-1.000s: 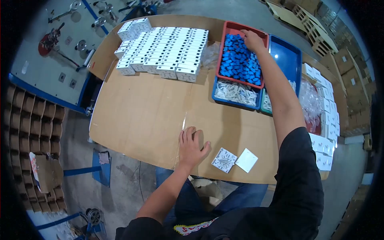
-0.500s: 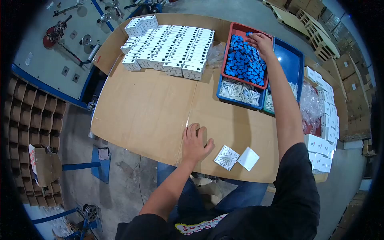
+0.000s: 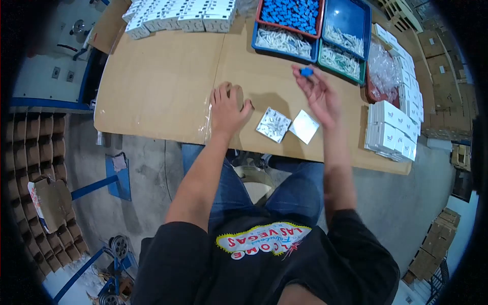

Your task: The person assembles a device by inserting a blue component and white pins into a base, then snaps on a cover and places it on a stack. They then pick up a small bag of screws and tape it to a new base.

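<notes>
A small blue plastic piece [image 3: 306,71] is pinched between the thumb and fingers of my right hand [image 3: 321,96], held above the cardboard-covered table. My left hand [image 3: 227,111] rests on the cardboard with its fingers spread and nothing in it. Between the hands lies an open white square box [image 3: 273,125] with small white parts inside. Touching or nearly touching its right side is a flat white square lid [image 3: 304,127]. Beyond my right hand, a red tray [image 3: 321,20] holds a heap of similar blue pieces.
A blue tray [image 3: 254,43] and a green tray [image 3: 364,76] hold white parts; another blue tray [image 3: 369,18] stands behind. White boxes are stacked at the back left [image 3: 193,21] and right [image 3: 389,127]. Clear plastic bags [image 3: 382,68] lie beside the right stack.
My right hand has come back from the red tray toward me, bringing a blue piece. My left hand stays on the cardboard. The view has tilted down toward my body.
</notes>
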A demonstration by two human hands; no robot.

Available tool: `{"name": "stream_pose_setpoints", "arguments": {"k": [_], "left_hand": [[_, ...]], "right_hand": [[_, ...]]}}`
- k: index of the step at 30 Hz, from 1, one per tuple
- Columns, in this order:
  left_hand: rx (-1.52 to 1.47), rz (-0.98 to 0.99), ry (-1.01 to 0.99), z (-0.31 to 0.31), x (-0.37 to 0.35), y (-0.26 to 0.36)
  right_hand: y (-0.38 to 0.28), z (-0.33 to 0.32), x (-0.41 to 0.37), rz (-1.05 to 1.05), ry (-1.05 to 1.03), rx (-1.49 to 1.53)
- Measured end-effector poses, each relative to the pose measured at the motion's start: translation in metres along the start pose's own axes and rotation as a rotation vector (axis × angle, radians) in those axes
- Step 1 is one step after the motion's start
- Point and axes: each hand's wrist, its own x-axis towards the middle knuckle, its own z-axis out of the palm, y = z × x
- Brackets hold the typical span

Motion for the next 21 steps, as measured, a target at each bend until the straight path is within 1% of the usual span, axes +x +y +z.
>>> {"name": "stream_pose_setpoints", "arguments": {"k": [2,3,5,9,16,18,19,21], "left_hand": [[-0.023,-0.006,0.007,0.002,0.002,0.000],[-0.017,0.012,0.021,0.004,0.002,-0.002],[-0.010,0.029,0.027,0.005,0.002,-0.005],[-0.011,0.022,0.024,0.006,0.001,-0.003],[-0.001,0.023,0.036,0.007,0.001,-0.004],[0.003,0.020,0.032,0.007,0.001,-0.005],[0.005,0.025,0.028,0.006,0.001,-0.005],[0.014,0.021,0.026,0.005,0.002,-0.006]], "right_hand": [[0.035,-0.014,-0.040,0.027,0.076,0.258],[0.050,-0.021,-0.056,0.030,0.083,0.259],[0.076,-0.032,-0.079,0.042,0.128,0.479],[0.097,-0.039,-0.096,0.049,0.117,0.566],[0.098,-0.036,-0.090,0.063,0.100,0.527],[0.098,-0.032,-0.088,0.059,0.189,0.455],[0.098,-0.029,-0.086,0.068,0.190,0.455],[0.103,-0.023,-0.080,-0.113,0.411,-0.406]]}}
